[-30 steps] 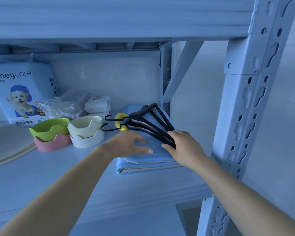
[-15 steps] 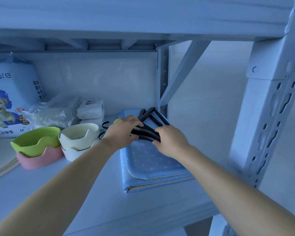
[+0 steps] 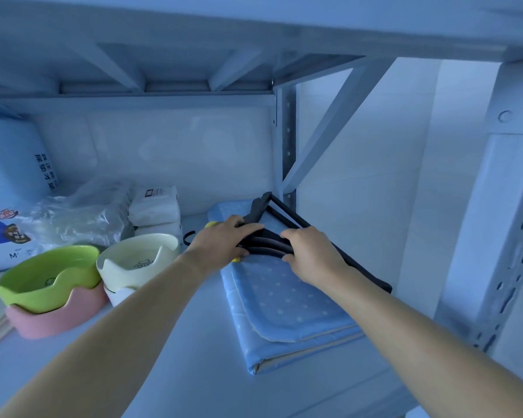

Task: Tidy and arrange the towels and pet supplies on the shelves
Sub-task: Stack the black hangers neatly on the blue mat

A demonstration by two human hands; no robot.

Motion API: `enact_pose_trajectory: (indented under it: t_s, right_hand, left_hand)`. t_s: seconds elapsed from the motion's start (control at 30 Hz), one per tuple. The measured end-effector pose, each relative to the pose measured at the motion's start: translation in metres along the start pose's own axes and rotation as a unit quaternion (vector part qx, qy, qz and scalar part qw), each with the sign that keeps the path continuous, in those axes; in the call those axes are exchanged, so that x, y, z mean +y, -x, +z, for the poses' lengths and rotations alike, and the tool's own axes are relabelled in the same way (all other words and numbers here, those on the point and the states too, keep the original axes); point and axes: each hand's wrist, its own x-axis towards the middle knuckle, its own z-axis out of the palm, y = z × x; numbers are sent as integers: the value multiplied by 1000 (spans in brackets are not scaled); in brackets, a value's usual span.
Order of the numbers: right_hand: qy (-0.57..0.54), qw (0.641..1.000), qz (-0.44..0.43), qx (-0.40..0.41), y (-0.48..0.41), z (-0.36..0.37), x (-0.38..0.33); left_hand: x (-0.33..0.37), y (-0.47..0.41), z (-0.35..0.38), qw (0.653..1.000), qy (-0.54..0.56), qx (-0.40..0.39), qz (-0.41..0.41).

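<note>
Hangers [image 3: 266, 247], a black bundle, lie across the far half of the folded blue towel [image 3: 284, 300] at the right end of the shelf [image 3: 178, 357]. Their hooks [image 3: 189, 236] point left toward the bowls [image 3: 136, 260]. The left grip [image 3: 221, 242] curls round the necks beside the hooks, and the right grip [image 3: 311, 251] curls round the bars just beside it. The long bars run right and toward the person, so the right grip looks better placed to steer.
</note>
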Motion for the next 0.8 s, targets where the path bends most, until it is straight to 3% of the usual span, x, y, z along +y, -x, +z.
enact_pose_trajectory:
  t_s: [0.43,0.8]
  right_hand:
    - [-44,999,-4,-3,-43,21,-8]
    - [-31,999,-13,-11,-53,25,0]
  left_hand:
    - [-20,-17,-6,998,-35,17,-48]
    - [-23,-11,-5,995,9,40,-88]
